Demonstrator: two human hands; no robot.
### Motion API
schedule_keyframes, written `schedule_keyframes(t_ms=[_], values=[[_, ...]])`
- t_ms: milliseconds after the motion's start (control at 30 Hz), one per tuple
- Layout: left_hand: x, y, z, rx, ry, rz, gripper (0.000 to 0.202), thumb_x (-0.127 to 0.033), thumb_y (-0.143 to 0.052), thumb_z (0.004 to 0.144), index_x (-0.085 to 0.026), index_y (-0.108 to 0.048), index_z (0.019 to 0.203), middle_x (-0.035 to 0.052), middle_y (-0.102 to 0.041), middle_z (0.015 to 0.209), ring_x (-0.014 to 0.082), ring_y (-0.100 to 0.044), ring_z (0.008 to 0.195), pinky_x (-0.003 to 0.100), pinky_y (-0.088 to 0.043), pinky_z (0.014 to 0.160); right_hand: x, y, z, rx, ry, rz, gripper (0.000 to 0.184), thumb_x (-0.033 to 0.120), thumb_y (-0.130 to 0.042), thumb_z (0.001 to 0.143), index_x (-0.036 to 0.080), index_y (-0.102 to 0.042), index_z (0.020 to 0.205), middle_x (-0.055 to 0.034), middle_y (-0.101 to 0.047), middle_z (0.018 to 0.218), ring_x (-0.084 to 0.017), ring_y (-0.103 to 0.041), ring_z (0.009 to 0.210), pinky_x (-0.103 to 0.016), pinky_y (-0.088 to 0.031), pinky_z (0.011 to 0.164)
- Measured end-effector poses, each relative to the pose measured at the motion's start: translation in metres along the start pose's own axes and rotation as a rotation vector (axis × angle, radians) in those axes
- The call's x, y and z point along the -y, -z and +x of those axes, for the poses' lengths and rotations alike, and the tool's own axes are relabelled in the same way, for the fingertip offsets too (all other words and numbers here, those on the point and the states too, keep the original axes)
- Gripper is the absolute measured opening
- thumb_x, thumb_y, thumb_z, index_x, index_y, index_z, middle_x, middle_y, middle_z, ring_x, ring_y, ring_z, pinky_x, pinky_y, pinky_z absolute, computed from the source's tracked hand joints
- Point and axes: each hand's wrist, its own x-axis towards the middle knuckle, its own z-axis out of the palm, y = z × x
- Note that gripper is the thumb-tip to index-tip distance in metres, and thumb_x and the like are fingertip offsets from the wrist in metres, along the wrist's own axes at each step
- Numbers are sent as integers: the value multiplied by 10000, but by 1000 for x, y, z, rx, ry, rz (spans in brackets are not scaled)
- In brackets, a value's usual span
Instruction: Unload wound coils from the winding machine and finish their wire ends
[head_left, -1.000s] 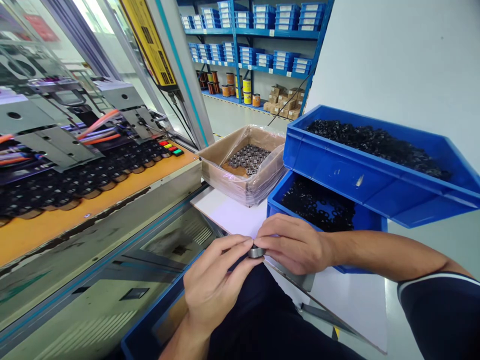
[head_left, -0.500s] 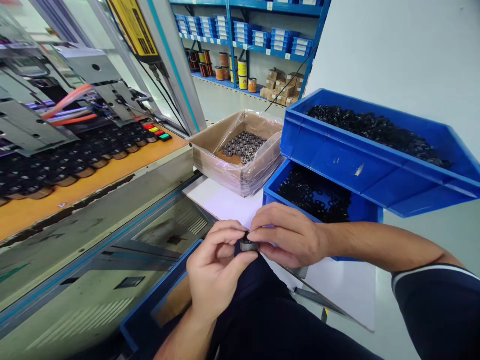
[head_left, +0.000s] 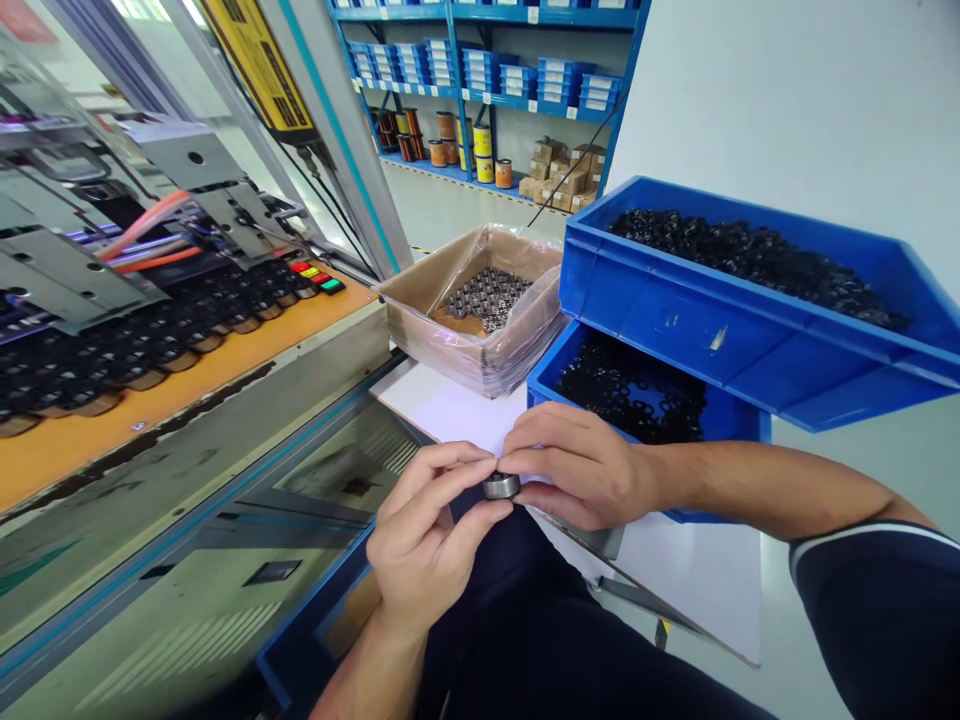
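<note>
A small round metal ring-shaped part [head_left: 502, 487], grey at the side with a black piece on top, is pinched between my two hands. My left hand [head_left: 431, 530] grips it from the left, thumb below and fingertips above. On the other side, the thumb and fingers of my right hand [head_left: 574, 468] close on its right edge. The fingertips cover part of the black top, so how it sits on the ring is hard to see. Both hands are over my lap, in front of a white board [head_left: 480, 415].
A plastic-lined cardboard box [head_left: 442, 345] holds many metal rings. Two blue bins [head_left: 675, 310] of black parts stand stacked at the right. On the left, a machine's orange ledge [head_left: 225, 355] carries rows of black-topped parts. A lower blue bin [head_left: 277, 670] stands by my left forearm.
The ring-shaped part has tilted slightly, showing more of its metal side. Both hands keep their pinch on it, and the view has shifted a little.
</note>
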Motion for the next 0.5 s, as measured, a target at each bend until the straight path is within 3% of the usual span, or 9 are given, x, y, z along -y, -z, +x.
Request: schedule_keyframes(t_ms=[167, 300, 400, 500], values=[[1, -1, -4, -59, -68, 152, 375, -120, -783, 786, -300, -760, 1114, 12, -724, 906, 139, -674, 778, 244, -551, 672, 2, 0, 2, 1, 8, 10, 147, 171, -510, 996, 54, -583, 1047, -134, -656, 899, -188, -618, 887, -337, -580, 794], [5, -9, -9, -121, -9, 87, 296, -158, -794, 780, -288, -787, 1047, 13, -738, 865, 137, -683, 750, 237, -561, 659, 3, 1, 3, 23, -6, 16, 141, 146, -501, 994, 43, -592, 1027, -135, -649, 885, -183, -609, 867, -328, -573, 789], [7, -18, -12, -187, 223, -173, 185, -258, -803, 782, -262, -810, 967, 41, -746, 892, 142, -694, 755, 232, -570, 651, 1, 1, 2, 3, -45, 35, 177, 214, -576, 978, 58, -593, 1058, -136, -654, 923, -186, -610, 888, -335, -577, 796], [6, -25, -11, -229, 551, -527, 243, -402, -822, 752, -258, -818, 948, 56, -761, 853, 136, -687, 673, 250, -576, 640, -1, 0, 1, -26, -77, 29, 198, 242, -625, 953, 80, -591, 1061, -138, -650, 954, -190, -605, 902, -351, -580, 798]])
